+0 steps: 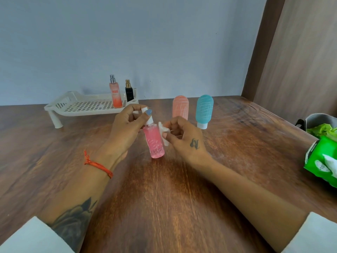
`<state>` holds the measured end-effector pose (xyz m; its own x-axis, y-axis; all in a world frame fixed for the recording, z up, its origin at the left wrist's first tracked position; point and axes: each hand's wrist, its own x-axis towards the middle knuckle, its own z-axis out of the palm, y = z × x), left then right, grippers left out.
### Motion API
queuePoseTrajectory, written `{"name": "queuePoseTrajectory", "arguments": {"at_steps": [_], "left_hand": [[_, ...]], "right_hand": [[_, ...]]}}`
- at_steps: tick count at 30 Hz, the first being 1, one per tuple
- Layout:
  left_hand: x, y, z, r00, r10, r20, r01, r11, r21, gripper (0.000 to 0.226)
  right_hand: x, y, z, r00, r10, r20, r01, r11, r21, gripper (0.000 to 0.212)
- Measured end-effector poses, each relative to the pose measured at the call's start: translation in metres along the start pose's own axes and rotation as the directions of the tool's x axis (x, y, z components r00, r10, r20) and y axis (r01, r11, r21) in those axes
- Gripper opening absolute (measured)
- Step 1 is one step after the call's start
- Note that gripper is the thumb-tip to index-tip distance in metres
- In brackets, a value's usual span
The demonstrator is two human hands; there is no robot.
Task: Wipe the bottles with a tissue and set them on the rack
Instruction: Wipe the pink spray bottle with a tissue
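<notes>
A clear pink spray bottle stands tilted on the wooden table, and my left hand grips its white top. My right hand pinches a folded white tissue against the bottle's right side. Behind them stand a peach squeeze bottle and a blue squeeze bottle, both cap-down on the table. The cream slotted rack sits at the back left. At its right end stand an orange perfume bottle and a black perfume bottle.
A green pack of wipes lies at the right table edge, a white wipe poking out. Behind it is a grey bin with crumpled green wrapping. A blue wall backs the table; a brown panel rises at the right.
</notes>
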<state>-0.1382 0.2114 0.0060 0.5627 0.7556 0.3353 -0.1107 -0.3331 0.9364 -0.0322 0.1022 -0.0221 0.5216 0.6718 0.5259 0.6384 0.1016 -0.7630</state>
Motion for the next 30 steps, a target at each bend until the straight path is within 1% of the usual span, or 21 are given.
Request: {"name": "queuePoseTrajectory", "arguments": {"at_steps": [2, 3, 4, 6, 7, 9, 10, 11, 14, 16, 18, 20, 22, 24, 26, 28, 30], "left_hand": [[0.002, -0.002, 0.001, 1.0, 0.013, -0.023, -0.013, 1.0, 0.0, 0.01], [0.002, -0.002, 0.001, 0.999, 0.018, -0.032, -0.018, 1.0, 0.001, 0.013], [0.002, -0.003, 0.001, 0.999, 0.023, -0.037, -0.023, 1.0, 0.001, 0.016], [0.002, -0.005, 0.001, 0.999, 0.034, -0.04, -0.034, 0.999, -0.001, 0.019], [0.002, -0.005, 0.001, 0.998, 0.039, -0.045, -0.039, 0.999, 0.003, 0.021], [0.002, -0.005, 0.001, 0.997, 0.047, -0.066, -0.046, 0.999, 0.02, 0.023], [0.002, -0.006, 0.001, 0.995, 0.052, -0.079, -0.051, 0.998, 0.022, 0.022], [0.002, -0.006, 0.001, 0.994, 0.058, -0.089, -0.056, 0.998, 0.018, 0.02], [0.003, -0.007, 0.002, 0.992, 0.069, -0.105, -0.068, 0.998, 0.015, 0.017], [0.003, -0.007, 0.003, 0.99, 0.072, -0.123, -0.069, 0.997, 0.029, 0.021], [0.002, -0.006, 0.003, 0.988, 0.074, -0.138, -0.071, 0.997, 0.029, 0.025], [0.002, -0.006, 0.003, 0.985, 0.075, -0.153, -0.071, 0.997, 0.035, 0.027], [0.002, -0.006, 0.002, 0.983, 0.079, -0.167, -0.071, 0.996, 0.056, 0.028], [0.003, -0.007, 0.002, 0.981, 0.081, -0.178, -0.068, 0.995, 0.073, 0.028], [0.004, -0.008, 0.002, 0.98, 0.081, -0.18, -0.069, 0.995, 0.076, 0.026], [0.005, -0.009, 0.002, 0.981, 0.081, -0.175, -0.074, 0.996, 0.047, 0.025], [0.005, -0.009, 0.002, 0.981, 0.085, -0.173, -0.079, 0.996, 0.04, 0.026]], "right_hand": [[0.0, -0.003, 0.0, 0.99, -0.091, -0.104, 0.09, 0.996, -0.014, 0.014], [0.0, -0.004, 0.0, 0.976, -0.18, -0.125, 0.174, 0.983, -0.059, 0.014], [-0.001, -0.004, 0.0, 0.95, -0.29, -0.114, 0.277, 0.954, -0.117, 0.014], [-0.003, -0.003, 0.0, 0.883, -0.469, -0.012, 0.454, 0.86, -0.234, 0.014], [-0.005, -0.002, 0.001, 0.854, -0.517, 0.059, 0.511, 0.811, -0.286, 0.015], [-0.006, 0.0, 0.002, 0.819, -0.548, 0.169, 0.569, 0.74, -0.36, 0.015], [-0.006, 0.001, 0.002, 0.82, -0.543, 0.179, 0.568, 0.734, -0.373, 0.015], [-0.005, 0.002, 0.002, 0.832, -0.532, 0.157, 0.549, 0.75, -0.37, 0.015], [-0.002, 0.001, 0.0, 0.877, -0.479, -0.028, 0.445, 0.833, -0.329, 0.015], [-0.001, 0.0, -0.001, 0.877, -0.47, -0.102, 0.416, 0.847, -0.33, 0.015], [-0.003, -0.002, -0.001, 0.851, -0.522, -0.058, 0.469, 0.805, -0.363, 0.015], [-0.007, -0.003, 0.001, 0.816, -0.574, 0.074, 0.553, 0.736, -0.39, 0.015], [-0.009, -0.004, 0.006, 0.779, -0.593, 0.204, 0.618, 0.672, -0.408, 0.016], [-0.008, -0.003, 0.007, 0.772, -0.586, 0.246, 0.629, 0.653, -0.422, 0.018], [-0.006, -0.002, 0.005, 0.816, -0.545, 0.191, 0.57, 0.708, -0.416, 0.019], [-0.003, 0.002, 0.003, 0.878, -0.473, 0.074, 0.465, 0.806, -0.365, 0.016], [0.0, 0.006, 0.002, 0.918, -0.394, -0.048, 0.363, 0.882, -0.3, 0.014]]}}
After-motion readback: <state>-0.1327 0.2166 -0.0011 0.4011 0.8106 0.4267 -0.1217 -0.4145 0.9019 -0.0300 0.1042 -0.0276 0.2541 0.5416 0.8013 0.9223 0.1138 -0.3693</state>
